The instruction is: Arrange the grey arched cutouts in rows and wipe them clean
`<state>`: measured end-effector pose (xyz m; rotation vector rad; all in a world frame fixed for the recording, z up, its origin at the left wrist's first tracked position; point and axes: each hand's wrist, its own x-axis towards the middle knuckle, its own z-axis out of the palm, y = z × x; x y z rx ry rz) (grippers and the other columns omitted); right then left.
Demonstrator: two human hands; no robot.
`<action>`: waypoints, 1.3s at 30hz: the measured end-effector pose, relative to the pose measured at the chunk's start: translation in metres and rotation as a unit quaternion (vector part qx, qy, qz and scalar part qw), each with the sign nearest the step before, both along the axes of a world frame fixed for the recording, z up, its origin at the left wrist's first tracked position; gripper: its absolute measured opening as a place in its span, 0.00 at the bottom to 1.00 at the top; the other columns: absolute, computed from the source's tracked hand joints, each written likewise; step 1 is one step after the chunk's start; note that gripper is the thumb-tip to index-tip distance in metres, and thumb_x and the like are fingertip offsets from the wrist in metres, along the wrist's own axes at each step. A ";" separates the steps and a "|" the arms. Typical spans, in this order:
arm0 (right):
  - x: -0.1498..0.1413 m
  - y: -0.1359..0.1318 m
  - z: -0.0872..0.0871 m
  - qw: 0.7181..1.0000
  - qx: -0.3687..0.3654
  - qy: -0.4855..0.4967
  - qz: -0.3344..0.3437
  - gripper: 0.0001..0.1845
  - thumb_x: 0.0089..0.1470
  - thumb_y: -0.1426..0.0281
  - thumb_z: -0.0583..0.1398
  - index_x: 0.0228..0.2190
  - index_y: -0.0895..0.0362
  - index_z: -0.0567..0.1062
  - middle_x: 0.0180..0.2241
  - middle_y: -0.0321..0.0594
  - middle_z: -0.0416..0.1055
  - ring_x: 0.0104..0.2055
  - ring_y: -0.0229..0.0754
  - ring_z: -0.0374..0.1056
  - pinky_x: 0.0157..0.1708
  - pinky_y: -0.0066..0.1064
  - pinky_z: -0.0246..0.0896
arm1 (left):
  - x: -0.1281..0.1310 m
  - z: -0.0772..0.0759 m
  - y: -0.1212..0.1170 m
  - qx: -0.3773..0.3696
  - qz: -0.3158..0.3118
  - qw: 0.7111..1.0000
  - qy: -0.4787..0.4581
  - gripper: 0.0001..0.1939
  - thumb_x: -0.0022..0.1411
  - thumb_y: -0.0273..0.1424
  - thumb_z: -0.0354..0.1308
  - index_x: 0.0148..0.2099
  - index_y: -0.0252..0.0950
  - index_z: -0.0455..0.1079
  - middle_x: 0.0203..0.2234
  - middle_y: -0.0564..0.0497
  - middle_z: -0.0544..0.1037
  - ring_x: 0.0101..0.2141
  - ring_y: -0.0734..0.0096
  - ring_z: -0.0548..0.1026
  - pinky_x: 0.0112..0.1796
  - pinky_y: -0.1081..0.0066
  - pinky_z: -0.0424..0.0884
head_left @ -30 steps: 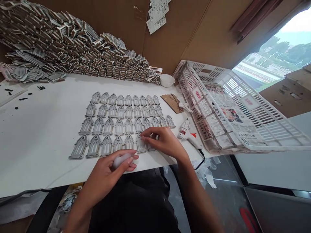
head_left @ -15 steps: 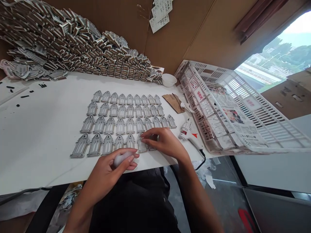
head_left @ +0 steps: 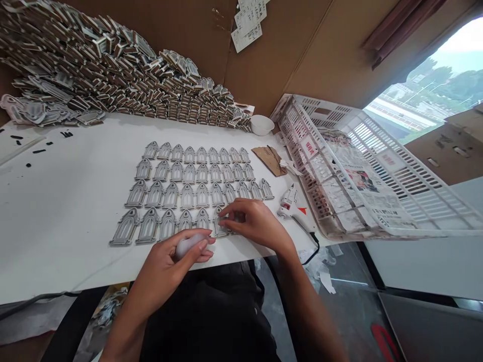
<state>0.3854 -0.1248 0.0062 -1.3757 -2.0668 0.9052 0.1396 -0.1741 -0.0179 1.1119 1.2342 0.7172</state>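
My left hand [head_left: 168,266] is closed around a smooth, whitish lump [head_left: 188,245], perhaps putty, at the table's front edge. My right hand [head_left: 254,221] is bent over the nearest row, its thumb and finger drawn together at a grey arched window-shaped piece [head_left: 220,229]. Whether something small sits between those fingertips is hidden. Just left of it lies another arched piece [head_left: 203,219], and the right hand covers part of the row's right end. Several rows of similar arched pieces [head_left: 187,195] lie flat on the white table [head_left: 68,201].
A large heap of arched pieces [head_left: 124,75] rises along the back left. Beside the right hand lie a glue gun [head_left: 292,208] with its cord and a cardboard scrap [head_left: 269,160]. A white bowl [head_left: 262,124] and a plastic crate [head_left: 320,196] lined with newspaper stand to the right.
My right fingertips have shifted very slightly at the same arched piece. The left hand keeps its hold on the lump, almost still.
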 end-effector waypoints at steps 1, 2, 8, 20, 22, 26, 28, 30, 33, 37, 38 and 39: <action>-0.001 -0.002 0.003 0.999 -0.001 0.031 0.009 0.07 0.63 0.66 0.70 0.43 0.52 0.86 0.36 0.35 0.80 0.34 0.36 0.72 0.34 0.28 0.62 | 0.000 0.000 0.001 -0.002 0.002 1.000 -0.001 0.28 0.61 0.54 0.70 0.55 0.41 0.80 0.45 0.46 0.85 0.42 0.60 0.86 0.48 0.72 0.83; -0.003 -0.004 0.005 0.998 -0.007 0.065 0.020 0.08 0.63 0.64 0.70 0.44 0.52 0.86 0.37 0.35 0.81 0.34 0.36 0.73 0.33 0.27 0.63 | 0.000 0.000 0.001 -0.004 0.003 1.000 -0.003 0.28 0.60 0.54 0.71 0.55 0.40 0.80 0.45 0.46 0.85 0.42 0.59 0.86 0.48 0.72 0.83; -0.017 -0.013 0.014 0.987 -0.050 0.140 0.064 0.09 0.60 0.66 0.72 0.43 0.51 0.87 0.38 0.35 0.83 0.34 0.36 0.75 0.32 0.25 0.65 | 0.003 0.002 0.001 -0.008 0.031 0.999 -0.020 0.26 0.57 0.52 0.74 0.47 0.37 0.81 0.40 0.46 0.85 0.38 0.58 0.86 0.43 0.72 0.85; -0.042 -0.011 0.001 0.981 -0.066 0.173 -0.060 0.07 0.63 0.67 0.67 0.41 0.50 0.87 0.43 0.35 0.85 0.28 0.34 0.68 0.28 0.28 0.61 | -0.016 0.006 -0.003 -0.042 0.169 0.984 0.031 0.35 0.48 0.54 0.79 0.52 0.39 0.77 0.38 0.46 0.86 0.40 0.56 0.86 0.43 0.73 0.84; -0.045 -0.008 -0.004 0.984 -0.051 0.147 -0.083 0.08 0.63 0.69 0.66 0.40 0.51 0.87 0.41 0.35 0.85 0.26 0.34 0.67 0.29 0.29 0.62 | -0.027 0.009 -0.004 -0.028 0.215 0.974 0.060 0.36 0.47 0.56 0.78 0.51 0.40 0.78 0.39 0.46 0.86 0.40 0.57 0.86 0.42 0.76 0.83; -0.048 -0.005 -0.012 0.990 -0.052 0.107 -0.078 0.09 0.62 0.70 0.65 0.40 0.50 0.87 0.37 0.33 0.85 0.27 0.35 0.69 0.31 0.29 0.62 | -0.040 0.008 -0.007 -0.008 0.262 0.961 0.088 0.36 0.46 0.57 0.77 0.51 0.41 0.79 0.39 0.46 0.86 0.39 0.57 0.86 0.42 0.75 0.83; -0.048 -0.005 -0.014 0.991 -0.051 0.099 -0.076 0.09 0.62 0.70 0.65 0.41 0.50 0.87 0.35 0.32 0.84 0.29 0.36 0.70 0.32 0.28 0.62 | -0.042 0.005 -0.008 -0.007 0.260 0.961 0.096 0.37 0.45 0.58 0.77 0.51 0.42 0.79 0.40 0.47 0.86 0.39 0.56 0.86 0.43 0.73 0.84; -0.047 -0.005 -0.014 0.990 -0.056 0.099 -0.078 0.09 0.62 0.69 0.65 0.41 0.50 0.87 0.34 0.32 0.83 0.29 0.36 0.70 0.31 0.28 0.61 | -0.042 0.001 -0.007 -0.007 0.254 0.961 0.108 0.38 0.44 0.59 0.78 0.51 0.42 0.79 0.41 0.47 0.86 0.40 0.56 0.86 0.43 0.73 0.84; -0.046 -0.004 -0.013 0.987 -0.077 0.114 -0.083 0.08 0.62 0.68 0.65 0.40 0.51 0.86 0.34 0.33 0.83 0.27 0.35 0.68 0.29 0.28 0.59 | -0.041 0.002 -0.006 -0.013 0.249 0.961 0.116 0.39 0.44 0.59 0.78 0.51 0.42 0.79 0.40 0.47 0.86 0.40 0.55 0.86 0.43 0.71 0.84; -0.045 -0.004 -0.015 0.982 -0.098 0.137 -0.089 0.08 0.61 0.66 0.66 0.40 0.52 0.86 0.35 0.35 0.83 0.26 0.35 0.65 0.26 0.27 0.57 | -0.035 0.017 -0.008 -0.011 0.235 0.964 0.121 0.35 0.49 0.59 0.75 0.51 0.42 0.78 0.41 0.48 0.86 0.41 0.56 0.86 0.45 0.71 0.83; -0.045 -0.004 -0.015 0.981 -0.101 0.139 -0.089 0.08 0.61 0.66 0.66 0.40 0.52 0.85 0.35 0.35 0.83 0.27 0.35 0.66 0.27 0.27 0.57 | -0.033 0.021 -0.008 -0.011 0.232 0.965 0.121 0.34 0.51 0.58 0.75 0.51 0.42 0.78 0.42 0.48 0.86 0.42 0.57 0.86 0.46 0.71 0.83; -0.045 -0.004 -0.015 0.981 -0.103 0.140 -0.088 0.08 0.61 0.65 0.66 0.39 0.52 0.85 0.35 0.35 0.83 0.27 0.35 0.66 0.27 0.27 0.58 | -0.031 0.024 -0.009 -0.012 0.231 0.965 0.121 0.33 0.52 0.58 0.74 0.51 0.42 0.78 0.42 0.49 0.86 0.42 0.57 0.85 0.46 0.72 0.83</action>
